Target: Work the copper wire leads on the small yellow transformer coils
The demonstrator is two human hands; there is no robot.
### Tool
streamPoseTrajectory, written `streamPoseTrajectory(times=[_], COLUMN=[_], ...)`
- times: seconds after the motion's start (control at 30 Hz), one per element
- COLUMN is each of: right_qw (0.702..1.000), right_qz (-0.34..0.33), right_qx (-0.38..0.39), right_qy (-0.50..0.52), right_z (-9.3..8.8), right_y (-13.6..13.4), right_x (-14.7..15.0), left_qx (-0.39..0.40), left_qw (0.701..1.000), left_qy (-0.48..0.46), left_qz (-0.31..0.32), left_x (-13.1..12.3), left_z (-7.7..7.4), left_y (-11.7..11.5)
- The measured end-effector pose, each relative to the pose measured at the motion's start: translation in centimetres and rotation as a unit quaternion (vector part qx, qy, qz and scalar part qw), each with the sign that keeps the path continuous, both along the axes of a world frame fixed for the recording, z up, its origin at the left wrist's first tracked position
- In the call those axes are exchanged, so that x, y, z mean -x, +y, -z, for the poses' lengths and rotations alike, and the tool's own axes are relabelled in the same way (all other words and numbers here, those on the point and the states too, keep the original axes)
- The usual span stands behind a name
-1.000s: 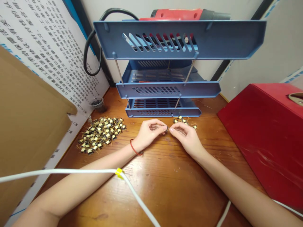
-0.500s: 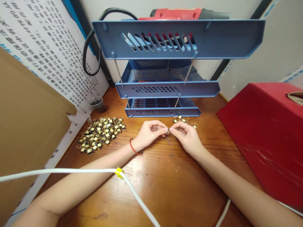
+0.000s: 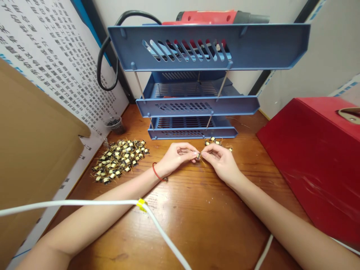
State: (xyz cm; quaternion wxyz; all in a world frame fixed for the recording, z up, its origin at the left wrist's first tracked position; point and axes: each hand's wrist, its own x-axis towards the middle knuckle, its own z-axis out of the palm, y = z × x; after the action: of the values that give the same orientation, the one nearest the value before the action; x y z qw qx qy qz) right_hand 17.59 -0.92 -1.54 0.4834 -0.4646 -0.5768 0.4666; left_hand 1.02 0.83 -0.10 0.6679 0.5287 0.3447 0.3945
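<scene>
Between the thumb and fingers of my left hand [image 3: 180,155] is a small coil transformer [image 3: 198,156], with a pale yellow top, a dark pinned base and thin copper-coloured wires trailing down to the right. My right hand [image 3: 221,160] is pinched closed right beside it; whatever lies between those fingertips is too small to make out. A large heap of the same transformers [image 3: 120,159] lies on the table to the left. Behind my right hand is a smaller group of transformers [image 3: 213,141], partly hidden by that hand.
A blue tiered tray rack [image 3: 194,133] stands at the back, with a red heat-gun-like tool [image 3: 208,17] on top. A clear cup of dark bits [image 3: 114,124] sits back left. A red box [image 3: 309,161] stands right. A white cable [image 3: 92,203] crosses the foreground.
The transformer has turned slightly in the left fingers, so its pale top now shows. The right fingertips have drawn a little apart from its body.
</scene>
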Motion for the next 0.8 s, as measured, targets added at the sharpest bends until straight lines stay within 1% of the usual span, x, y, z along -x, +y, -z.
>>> streamPoseTrajectory(times=[0.43,0.6,0.73,0.8], right_qw=[1.0,1.0,0.999,0.997], right_qz=[-0.005,-0.004,0.048,0.073], right_qx=[-0.007,0.005,0.011,0.012], right_qy=[-0.015,-0.004,0.002,0.007], right_z=[-0.18,-0.04,0.26,0.28], right_y=[-0.25,-0.13,0.23,0.3], right_x=[0.12,0.05,-0.14,-0.18], left_qx=[0.006,0.005,0.009,0.005], left_qw=[1.0,1.0,0.999,0.999], left_qy=[-0.003,-0.013,-0.024,-0.025], left_qz=[0.019,0.023,0.034,0.027], left_x=[0.08,0.14,0.2,0.15], left_z=[-0.14,-0.04,0.26,0.41], left_y=[0.07,0.08,0.09,0.11])
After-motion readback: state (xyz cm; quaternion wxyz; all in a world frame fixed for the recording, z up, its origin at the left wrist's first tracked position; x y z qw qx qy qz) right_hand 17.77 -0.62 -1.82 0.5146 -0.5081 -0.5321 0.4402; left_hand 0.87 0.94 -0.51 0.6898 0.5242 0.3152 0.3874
